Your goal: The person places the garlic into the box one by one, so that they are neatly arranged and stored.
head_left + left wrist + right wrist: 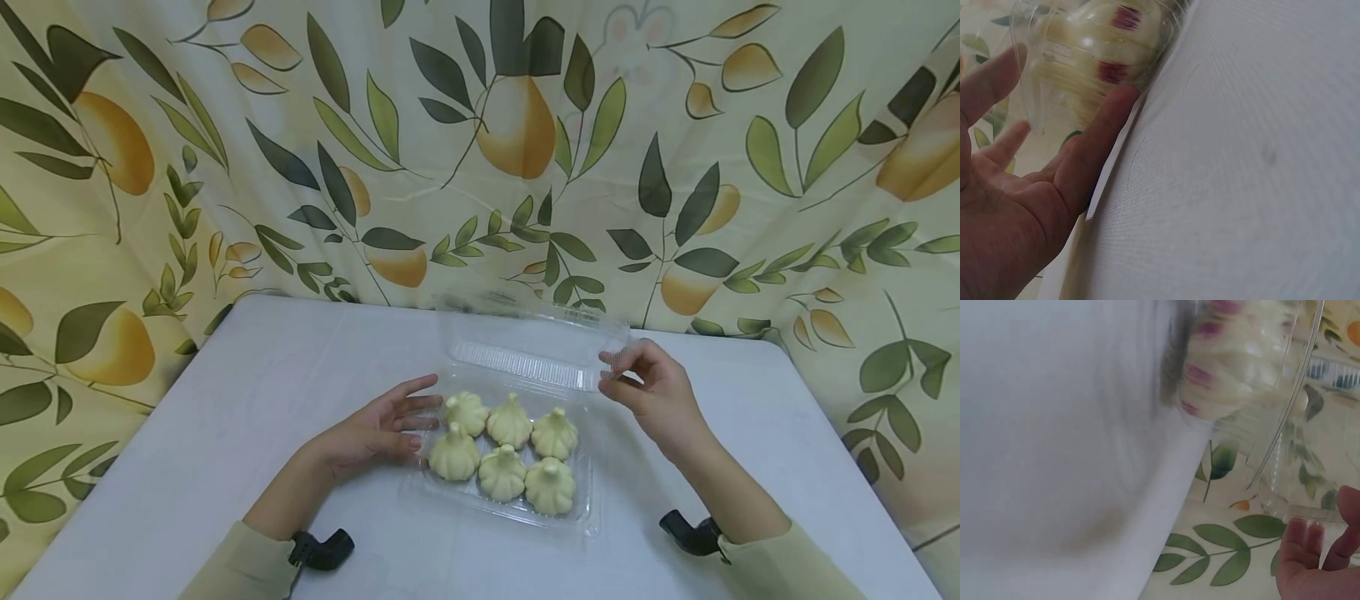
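A clear plastic clamshell container [588,521] lies on the table with its lid [536,329] raised at the back. Inside it sit several pale garlic bulbs [509,422] in two rows, their stubby tops up. In both wrist views, purple-red marks show low on the garlic [1112,71]. My left hand [375,429] is at the container's left side, fingers spread and mostly straight, with fingertips at its wall in the left wrist view. At the lid's right edge, my right hand [656,396] pinches the plastic between thumb and fingers.
A white cloth [337,350] covers the table. Behind it hangs a curtain [465,217] printed with leaves and orange fruit. Black wrist mounts [322,550] sit below both hands, at the light sleeves.
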